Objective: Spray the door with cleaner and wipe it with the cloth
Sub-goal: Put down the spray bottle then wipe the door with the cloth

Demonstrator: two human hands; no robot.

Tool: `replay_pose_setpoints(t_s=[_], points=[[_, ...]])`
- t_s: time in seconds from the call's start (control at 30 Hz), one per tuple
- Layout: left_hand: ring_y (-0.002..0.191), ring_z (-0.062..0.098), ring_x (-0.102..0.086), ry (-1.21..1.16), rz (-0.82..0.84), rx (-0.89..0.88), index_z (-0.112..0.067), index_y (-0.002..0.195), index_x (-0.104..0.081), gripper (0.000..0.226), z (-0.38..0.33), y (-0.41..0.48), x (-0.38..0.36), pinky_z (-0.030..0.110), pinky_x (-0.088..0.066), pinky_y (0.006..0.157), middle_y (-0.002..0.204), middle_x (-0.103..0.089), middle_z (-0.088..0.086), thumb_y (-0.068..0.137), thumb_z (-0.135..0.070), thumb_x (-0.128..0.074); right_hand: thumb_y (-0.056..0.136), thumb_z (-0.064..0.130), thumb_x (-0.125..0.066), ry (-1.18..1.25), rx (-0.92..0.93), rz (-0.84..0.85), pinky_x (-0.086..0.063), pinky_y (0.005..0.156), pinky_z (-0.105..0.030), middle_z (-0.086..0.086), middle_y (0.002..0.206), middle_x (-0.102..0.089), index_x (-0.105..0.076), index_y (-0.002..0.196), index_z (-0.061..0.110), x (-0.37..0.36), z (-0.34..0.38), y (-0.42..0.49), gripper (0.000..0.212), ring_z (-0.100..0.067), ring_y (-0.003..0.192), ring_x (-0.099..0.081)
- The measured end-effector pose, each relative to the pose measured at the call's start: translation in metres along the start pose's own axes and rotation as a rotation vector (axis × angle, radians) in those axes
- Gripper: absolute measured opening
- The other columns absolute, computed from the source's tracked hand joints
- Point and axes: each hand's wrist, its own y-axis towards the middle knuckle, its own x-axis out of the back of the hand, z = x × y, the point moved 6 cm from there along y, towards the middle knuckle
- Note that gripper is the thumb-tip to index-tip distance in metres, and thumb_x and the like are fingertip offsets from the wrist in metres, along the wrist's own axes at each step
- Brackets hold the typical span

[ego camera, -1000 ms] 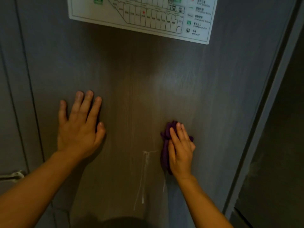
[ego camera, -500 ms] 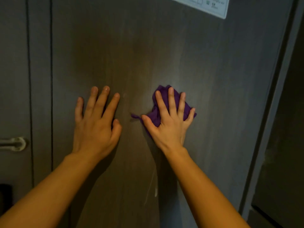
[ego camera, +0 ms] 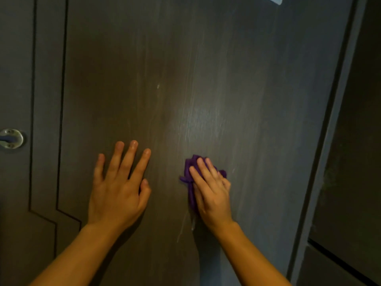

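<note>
A dark wood-grain door (ego camera: 206, 79) fills the view, with pale wet streaks down its middle. My right hand (ego camera: 212, 193) presses a bunched purple cloth (ego camera: 190, 172) flat against the door; most of the cloth is hidden under the palm. A thin white drip of cleaner (ego camera: 182, 228) runs down just below the cloth. My left hand (ego camera: 119, 186) lies flat on the door with fingers spread, to the left of the cloth, holding nothing. No spray bottle is in view.
A metal handle plate (ego camera: 11, 138) sits at the far left edge. Black inlay lines (ego camera: 60, 100) run down the door's left part. The door's right edge and frame (ego camera: 329, 141) stand at the right. A sign's corner (ego camera: 275, 0) shows at the top.
My right hand has slid the cloth down and to the right, and turned more edge-on. The view has tilted lower, so the sign has almost left the top.
</note>
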Motion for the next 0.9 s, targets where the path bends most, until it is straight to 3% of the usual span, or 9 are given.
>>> replay_pose_setpoints(t_s=[0.17,0.27,0.33,0.43,0.53,0.9], points=[[0.157,0.03,-0.011,-0.001,-0.023,-0.022,-0.02,0.156,-0.033,0.067,-0.001,-0.014,-0.002,0.055,-0.006,0.124,0.167,-0.022,0.011,0.092,-0.038,-0.04,0.102,0.022,-0.048,0.008,-0.16,-0.189,-0.036,0.102,-0.039,-0.011,0.158,-0.042,-0.053,0.145,0.014,0.045,-0.057,0.022,0.045,-0.025,0.15,-0.037],[0.156,0.031,-0.014,0.001,-0.033,-0.025,-0.02,0.155,-0.035,0.065,-0.002,-0.024,-0.006,0.057,-0.008,0.124,0.166,-0.024,0.011,0.093,-0.038,-0.04,0.1,0.029,-0.047,0.122,-0.439,-0.295,-0.034,0.112,-0.052,-0.012,0.162,-0.038,-0.05,0.149,0.016,0.06,-0.095,0.058,0.05,-0.026,0.152,-0.033],[0.155,0.032,-0.017,-0.002,-0.047,-0.036,-0.019,0.154,-0.037,0.064,-0.001,-0.032,-0.007,0.057,-0.009,0.123,0.165,-0.027,0.012,0.092,-0.038,-0.041,0.099,0.042,-0.048,0.092,-0.512,-0.228,-0.025,0.119,-0.059,-0.003,0.168,-0.027,-0.041,0.155,0.026,0.056,-0.1,0.071,0.058,-0.023,0.157,-0.019],[0.154,0.034,-0.022,-0.012,-0.09,-0.069,-0.018,0.152,-0.042,0.062,-0.001,-0.037,-0.007,0.058,-0.013,0.123,0.163,-0.032,0.014,0.092,-0.036,-0.044,0.093,0.063,-0.044,-0.111,-0.537,-0.063,-0.005,0.122,-0.06,0.01,0.172,-0.007,-0.022,0.159,0.043,0.042,-0.092,0.061,0.073,-0.02,0.16,0.001],[0.153,0.034,-0.023,-0.035,-0.134,-0.071,-0.018,0.151,-0.043,0.062,0.0,-0.038,-0.007,0.058,-0.015,0.123,0.162,-0.035,0.015,0.092,-0.034,-0.047,0.09,0.069,-0.043,-0.125,-0.556,-0.012,-0.002,0.122,-0.065,0.011,0.172,0.0,-0.014,0.16,0.045,0.027,-0.075,0.027,0.08,-0.021,0.159,0.007],[0.153,0.034,-0.024,-0.068,-0.179,-0.073,-0.018,0.15,-0.045,0.061,0.0,-0.05,-0.011,0.055,-0.013,0.124,0.162,-0.035,0.015,0.091,-0.03,-0.052,0.081,0.072,-0.053,-0.237,-0.358,0.028,-0.013,0.118,-0.071,-0.002,0.169,-0.018,-0.025,0.158,0.036,-0.04,0.039,-0.095,0.09,-0.038,0.156,-0.017]])
